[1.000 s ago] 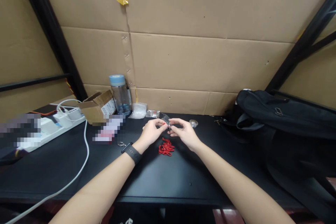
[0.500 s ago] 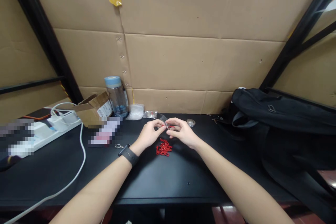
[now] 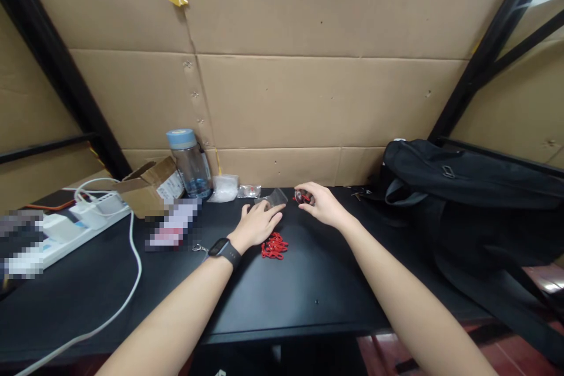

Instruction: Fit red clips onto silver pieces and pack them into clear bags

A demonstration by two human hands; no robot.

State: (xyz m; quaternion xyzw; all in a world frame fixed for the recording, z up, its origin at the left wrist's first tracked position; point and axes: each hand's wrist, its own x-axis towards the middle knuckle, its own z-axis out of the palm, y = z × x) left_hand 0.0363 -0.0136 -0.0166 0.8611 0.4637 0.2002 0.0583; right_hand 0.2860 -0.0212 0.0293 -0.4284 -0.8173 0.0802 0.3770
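Where the counter (image 3: pixel 282 299) begins at left, a white power strip (image 3: pixel 66 245) lies partly pixelated, its plugs hard to make out. Next comes an open cardboard box (image 3: pixel 147 194); its white label (image 3: pixel 171 188) has print too small to read. Behind a pixelated flat item (image 3: pixel 174 226) stands a blue-lidded bottle (image 3: pixel 191 164), then a white plastic packet (image 3: pixel 224 188) and a small clear packet (image 3: pixel 249 191).

The left hand (image 3: pixel 255 224), wearing a dark watch (image 3: pixel 224 249), is spread palm down over a clear bag (image 3: pixel 275 198); whether it grips the bag cannot be told. Just beside it lies a heap of red cords (image 3: pixel 274 245). The right hand (image 3: pixel 324 204) is half open, thumb and fingers curved around a round clear item (image 3: pixel 302 196) and something red, partly hidden. Half a second ago the hands met over the heap; now they are apart. A black backpack (image 3: pixel 476 188) is cut off at right.
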